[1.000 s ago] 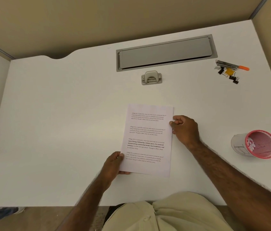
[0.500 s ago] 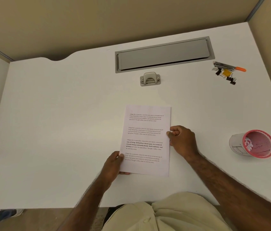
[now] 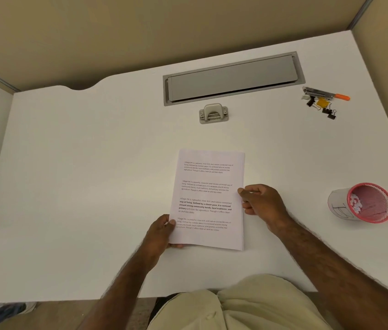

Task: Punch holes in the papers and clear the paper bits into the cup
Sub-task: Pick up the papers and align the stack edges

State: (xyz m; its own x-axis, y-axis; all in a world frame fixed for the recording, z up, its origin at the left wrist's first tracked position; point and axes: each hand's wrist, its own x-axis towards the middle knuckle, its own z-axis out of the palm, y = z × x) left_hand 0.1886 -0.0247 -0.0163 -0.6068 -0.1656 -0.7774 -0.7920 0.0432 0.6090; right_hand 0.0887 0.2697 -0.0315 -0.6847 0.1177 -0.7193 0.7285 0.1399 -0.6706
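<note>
A thin stack of printed papers point(image 3: 208, 198) lies flat on the white desk point(image 3: 81, 175) in front of me. My left hand point(image 3: 162, 232) grips its lower left corner, thumb on top. My right hand point(image 3: 263, 202) pinches the right edge about halfway up, fingers curled. A grey metal hole punch point(image 3: 213, 113) stands beyond the papers, untouched. At the right lies a cup point(image 3: 362, 203) with a pink mesh rim, tipped toward me, with white paper bits inside.
A grey cable hatch point(image 3: 233, 78) is set into the desk behind the punch. Black and yellow binder clips point(image 3: 323, 106) and a tool with an orange tip point(image 3: 326, 94) lie at the far right. Beige partition walls enclose the desk.
My right hand has slid down the papers' right edge toward me. The stack has shifted slightly left and squared up. My left hand has kept its hold.
</note>
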